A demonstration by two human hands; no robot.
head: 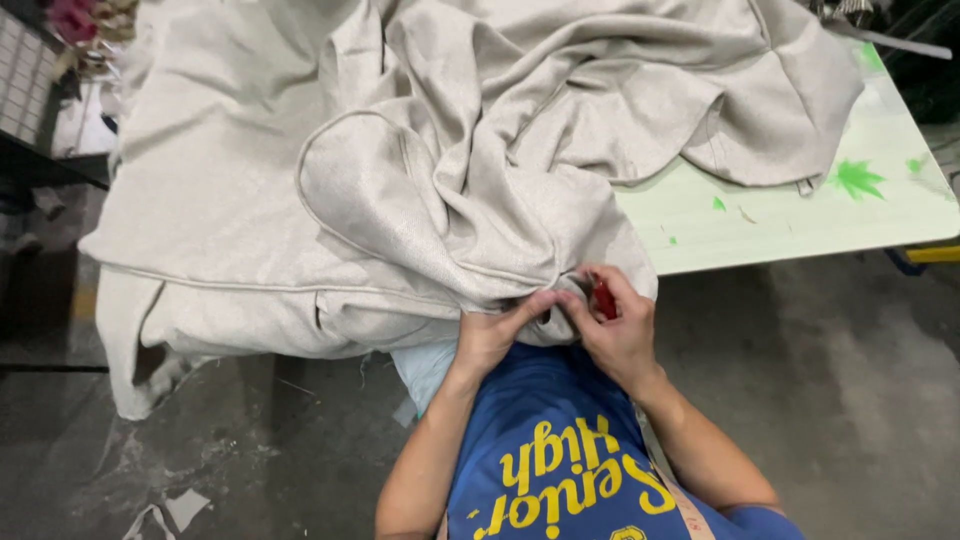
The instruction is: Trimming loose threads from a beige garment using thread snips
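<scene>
A large beige fabric lies heaped over a pale green table, its edge hanging toward me. My left hand pinches the fabric's near edge. Right beside it, my right hand also grips that edge and holds a small red tool in its fingers. The two hands touch at the fabric hem, close to my blue shirt. What kind of tool it is cannot be told.
The table's bare right part shows green leaf-shaped paint marks. Grey concrete floor lies below, with scraps of material at the lower left. A measuring tape hangs over my shoulder. Clutter stands at the far left.
</scene>
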